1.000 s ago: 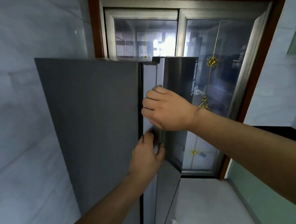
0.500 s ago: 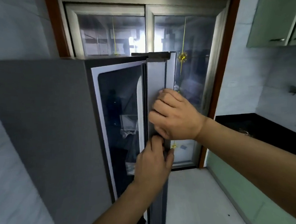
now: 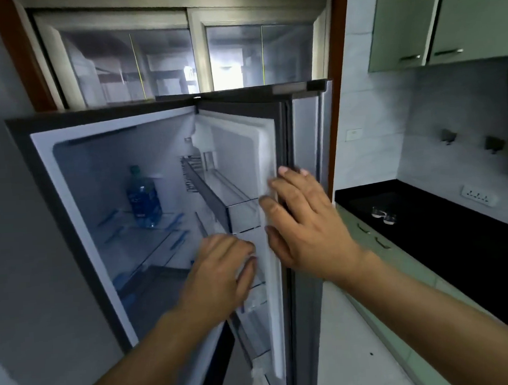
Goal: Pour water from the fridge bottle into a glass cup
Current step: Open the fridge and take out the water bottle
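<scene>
1. So the fridge door [image 3: 238, 151] stood open, right hand [image 3: 303, 222] flat-fingered on its edge, left hand [image 3: 222, 271] curled against its inside, grip too blurry to call.
2. Bottle [image 3: 143, 199] sat untouched, far left on a shelf [image 3: 165, 226].
3. Next, probably: reach in, grab it.

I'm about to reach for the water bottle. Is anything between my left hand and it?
Nothing visible does. The fridge door stands open, the bottle stands alone on its glass shelf, and the left hand hangs before the opening, lower right of it.
</scene>
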Tool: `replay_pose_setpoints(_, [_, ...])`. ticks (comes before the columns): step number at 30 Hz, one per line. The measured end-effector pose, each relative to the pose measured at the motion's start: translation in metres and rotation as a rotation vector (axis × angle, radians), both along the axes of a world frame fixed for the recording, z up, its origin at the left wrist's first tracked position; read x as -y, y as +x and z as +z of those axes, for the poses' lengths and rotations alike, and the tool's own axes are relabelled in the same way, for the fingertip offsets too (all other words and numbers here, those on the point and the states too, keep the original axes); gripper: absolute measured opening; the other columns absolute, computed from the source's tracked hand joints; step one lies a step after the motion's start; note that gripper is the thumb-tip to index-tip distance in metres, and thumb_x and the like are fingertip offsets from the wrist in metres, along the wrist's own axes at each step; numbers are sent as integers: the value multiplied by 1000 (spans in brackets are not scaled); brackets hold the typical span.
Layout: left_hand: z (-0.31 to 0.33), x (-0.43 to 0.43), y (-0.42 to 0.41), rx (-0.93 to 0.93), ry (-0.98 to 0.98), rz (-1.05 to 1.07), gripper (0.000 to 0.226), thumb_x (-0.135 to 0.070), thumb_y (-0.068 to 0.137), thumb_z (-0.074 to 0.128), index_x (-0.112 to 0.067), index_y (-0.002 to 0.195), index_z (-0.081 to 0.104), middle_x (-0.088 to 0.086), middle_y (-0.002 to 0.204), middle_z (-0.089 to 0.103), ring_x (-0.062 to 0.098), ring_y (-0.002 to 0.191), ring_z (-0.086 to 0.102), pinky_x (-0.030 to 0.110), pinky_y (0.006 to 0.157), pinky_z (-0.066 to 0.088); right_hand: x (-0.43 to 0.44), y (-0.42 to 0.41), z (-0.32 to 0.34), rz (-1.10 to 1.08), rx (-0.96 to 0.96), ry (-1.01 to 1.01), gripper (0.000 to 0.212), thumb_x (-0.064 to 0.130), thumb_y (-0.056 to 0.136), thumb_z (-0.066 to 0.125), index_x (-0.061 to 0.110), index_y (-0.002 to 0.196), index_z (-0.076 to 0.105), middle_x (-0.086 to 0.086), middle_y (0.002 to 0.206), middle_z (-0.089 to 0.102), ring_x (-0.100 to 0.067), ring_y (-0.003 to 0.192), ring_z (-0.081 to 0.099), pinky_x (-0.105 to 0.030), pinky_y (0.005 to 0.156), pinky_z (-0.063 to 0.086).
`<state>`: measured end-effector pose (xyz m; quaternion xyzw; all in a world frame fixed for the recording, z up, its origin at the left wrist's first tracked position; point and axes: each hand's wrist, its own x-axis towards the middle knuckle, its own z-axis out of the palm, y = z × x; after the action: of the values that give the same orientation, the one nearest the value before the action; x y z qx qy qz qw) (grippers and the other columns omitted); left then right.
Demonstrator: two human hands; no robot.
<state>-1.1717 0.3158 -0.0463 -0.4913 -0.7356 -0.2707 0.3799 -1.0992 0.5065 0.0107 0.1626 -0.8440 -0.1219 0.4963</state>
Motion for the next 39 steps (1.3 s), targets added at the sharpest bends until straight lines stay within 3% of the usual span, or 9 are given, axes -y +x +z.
replay_pose_setpoints(4, [28, 63, -46, -201, -82, 318, 14, -16, 88, 60, -6, 87, 70, 11, 86, 65, 31, 86, 56, 44, 92, 37, 11, -13, -9, -72, 196, -68, 52, 22, 87, 59, 1, 135, 54, -25, 137, 54, -42, 135, 44, -52, 120, 26])
replay_pose_setpoints(6, [45, 97, -68, -182, -257, 581, 25, -24, 86, 54, -4, 91, 69, 16, 89, 65, 36, 90, 57, 54, 98, 37, 13, -23, -6, -217, 325, -122, 59, 23, 88, 60, 0, 141, 47, -24, 137, 53, -43, 132, 46, -52, 119, 27])
replay_pose_setpoints(8, [55, 123, -81, -144, -464, 791, 28, -24, 79, 65, -1, 93, 70, 21, 90, 66, 41, 91, 59, 61, 99, 37, 13, -32, -1, -351, 413, -137, 62, 27, 91, 56, 1, 144, 41, -22, 137, 52, -42, 132, 43, -52, 116, 25])
replay_pose_setpoints(10, [55, 138, -85, -199, -604, 846, 25, -17, 72, 75, 2, 88, 71, 22, 86, 67, 43, 89, 62, 62, 100, 38, 10, -39, 1, -426, 440, -153, 59, 29, 91, 53, 1, 141, 41, -20, 131, 53, -40, 128, 44, -52, 111, 28])
replay_pose_setpoints(12, [49, 147, -86, -290, -663, 812, 25, -22, 79, 63, 0, 86, 71, 21, 82, 67, 42, 89, 64, 59, 100, 39, 8, -47, 2, -467, 447, -150, 55, 29, 90, 52, 2, 138, 43, -17, 126, 55, -37, 122, 47, -51, 108, 30])
replay_pose_setpoints(16, [43, 164, -91, -407, -658, 722, 34, -25, 89, 46, -3, 77, 70, 19, 80, 68, 39, 89, 65, 54, 99, 42, 4, -69, 5, -562, 465, -157, 58, 32, 90, 54, 0, 137, 43, -18, 126, 55, -37, 120, 47, -52, 112, 28])
replay_pose_setpoints(27, [38, 173, -105, -469, -553, 701, 18, -12, 80, 56, -4, 70, 68, 20, 81, 68, 41, 93, 67, 56, 103, 40, 21, -183, 6, -629, 502, -156, 68, 32, 90, 56, -2, 144, 32, -19, 135, 47, -37, 125, 45, -53, 115, 24])
replay_pose_setpoints(32, [35, 170, -100, -411, -468, 778, 16, -13, 80, 60, -3, 86, 72, 26, 111, 70, 45, 116, 62, 56, 111, 30, 22, -228, 2, -557, 498, -136, 64, 23, 85, 57, -3, 139, 37, -18, 126, 51, -36, 116, 47, -49, 110, 29])
replay_pose_setpoints(39, [40, 159, -103, -378, -308, 1030, 33, -24, 85, 60, -5, 110, 70, 28, 139, 53, 46, 139, 35, 50, 122, 8, 32, -294, 1, -382, 506, -112, 65, 19, 82, 57, -5, 141, 40, -23, 129, 53, -36, 117, 49, -48, 109, 30])
